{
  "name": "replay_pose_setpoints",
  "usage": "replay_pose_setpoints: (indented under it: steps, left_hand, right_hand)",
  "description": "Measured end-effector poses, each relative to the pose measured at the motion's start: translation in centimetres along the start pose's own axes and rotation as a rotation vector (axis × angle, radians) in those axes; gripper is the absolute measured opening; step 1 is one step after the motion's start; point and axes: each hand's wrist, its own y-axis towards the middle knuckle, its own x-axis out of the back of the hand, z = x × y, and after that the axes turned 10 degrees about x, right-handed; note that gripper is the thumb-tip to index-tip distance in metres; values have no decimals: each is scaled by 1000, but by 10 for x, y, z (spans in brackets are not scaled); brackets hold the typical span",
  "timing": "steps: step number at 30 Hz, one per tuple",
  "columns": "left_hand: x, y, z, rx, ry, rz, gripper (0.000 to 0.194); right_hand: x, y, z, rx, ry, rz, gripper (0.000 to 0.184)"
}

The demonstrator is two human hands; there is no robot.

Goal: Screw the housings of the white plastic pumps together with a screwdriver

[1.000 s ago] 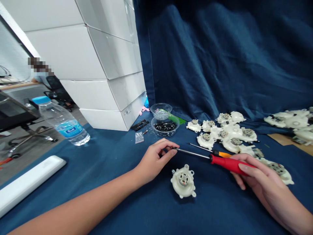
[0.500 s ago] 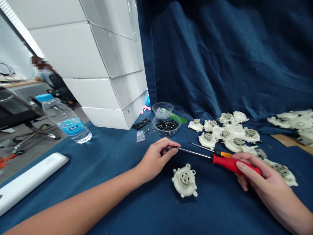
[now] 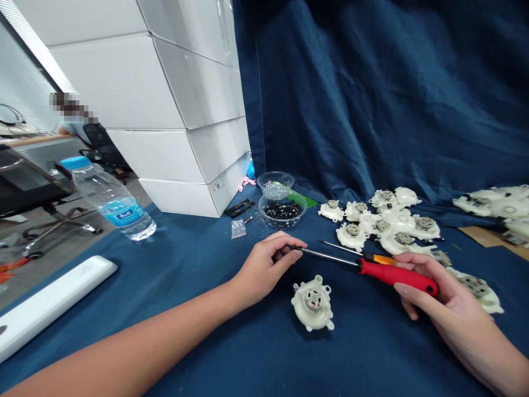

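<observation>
My right hand (image 3: 438, 292) holds the red handle of a screwdriver (image 3: 392, 275) between thumb and fingers, and the end of the handle shows. Its metal shaft points left to my left hand (image 3: 268, 264), whose thumb and forefinger are pinched together at the tip. Something small and dark shows there, too small to name. Below the shaft, a cream plastic pump-like housing (image 3: 313, 303) with a round metal motor in its middle lies on the blue cloth. Behind the red handle lies a second screwdriver (image 3: 378, 258) with an orange and black handle.
Several similar housings (image 3: 351, 236) lie at the back right. Clear bowls (image 3: 283, 221) of small black and silvery parts stand at the back, near a small plastic bag (image 3: 238, 228). White boxes (image 3: 173, 196), a water bottle (image 3: 119, 207) and a white bar-shaped object (image 3: 58, 303) are at left.
My right thumb and fingers have shifted on the red handle, showing more of its end. My left hand keeps its pinch at the tip. The housing lies where it was.
</observation>
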Motion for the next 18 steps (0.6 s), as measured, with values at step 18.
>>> replay_pose_setpoints:
  steps: [18]
  left_hand:
    - [-3, 3, 10, 100, -199, 35, 26]
  right_hand:
    - [-8, 0, 3, -50, 224, -102, 48]
